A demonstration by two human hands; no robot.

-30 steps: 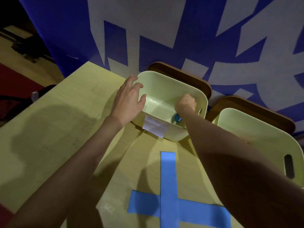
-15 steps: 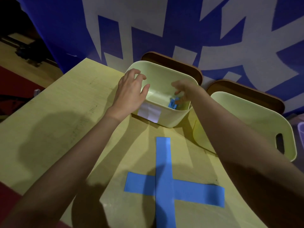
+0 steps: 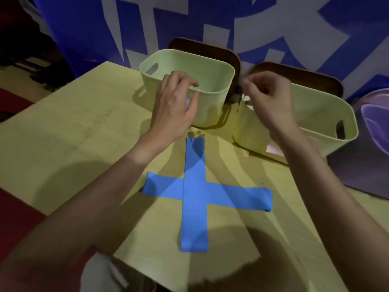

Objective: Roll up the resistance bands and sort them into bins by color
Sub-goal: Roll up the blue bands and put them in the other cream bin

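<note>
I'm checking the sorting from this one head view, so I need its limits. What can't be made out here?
- Floor of the left bin: hidden by its near wall and the left hand, so its contents can't be seen.
- Right bin: the right hand and forearm cover much of it, label included.
- Right hand's fingers: blurred; whether they hold anything is unclear.
- Purple object: cut off by the right edge.

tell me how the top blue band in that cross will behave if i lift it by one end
The upper blue band lies thin and dead flat on the table, so it will probably droop limply. It looks light. It lies over the crosswise blue band, so lifting it may drag that one slightly.
</note>
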